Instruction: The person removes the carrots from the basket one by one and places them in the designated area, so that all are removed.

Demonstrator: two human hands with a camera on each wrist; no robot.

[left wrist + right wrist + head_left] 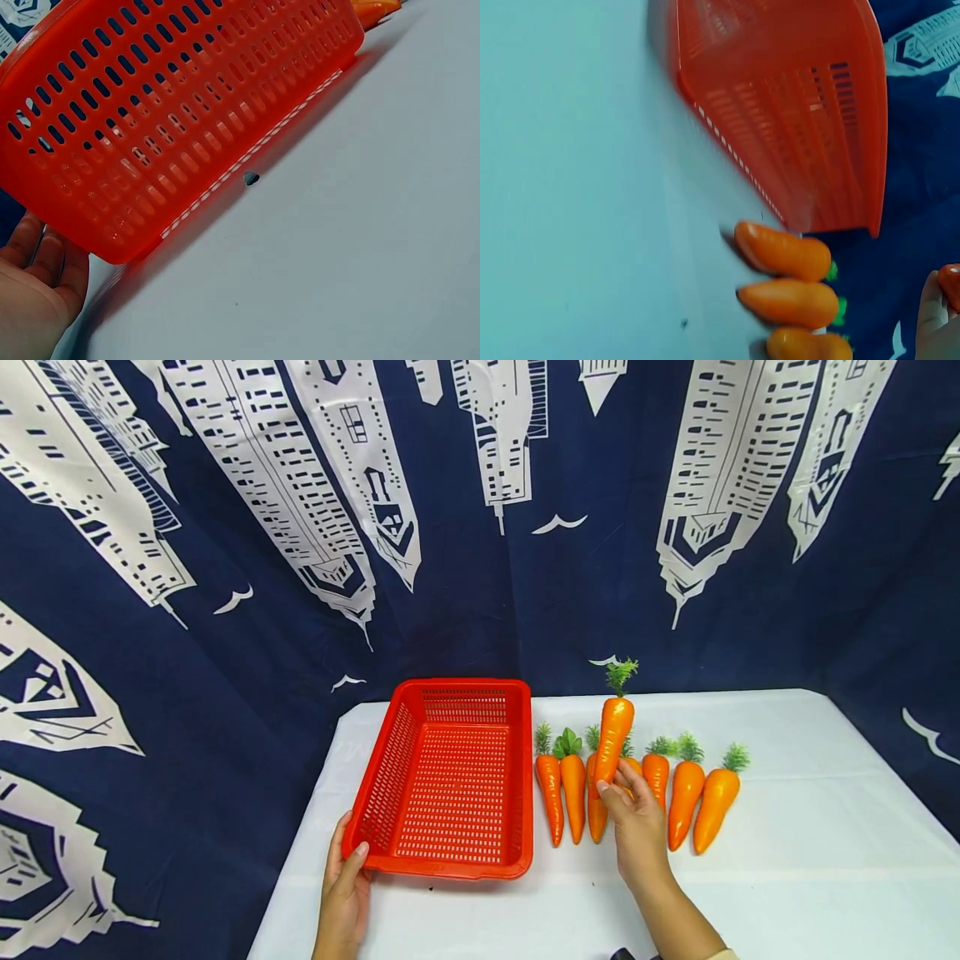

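A red plastic basket [448, 867] with slotted walls sits on the left part of the white table. At its near left corner my left hand [347, 885] grips the rim, thumb over the edge. The left wrist view shows the fingers [54, 259] against the basket's outer wall [187, 142]. My right hand [639, 831] pinches an orange carrot [615, 731] near its tip, with the green top pointing up and away. This carrot is raised over the middle of a row of several carrots [686, 802] and hides part of them.
The row of carrots begins close to the basket's right wall, tops toward the back. Behind the white table [795, 827] hangs a dark blue cloth [465, 610] with white building prints. Near the basket's front lies a small dark speck [251, 178].
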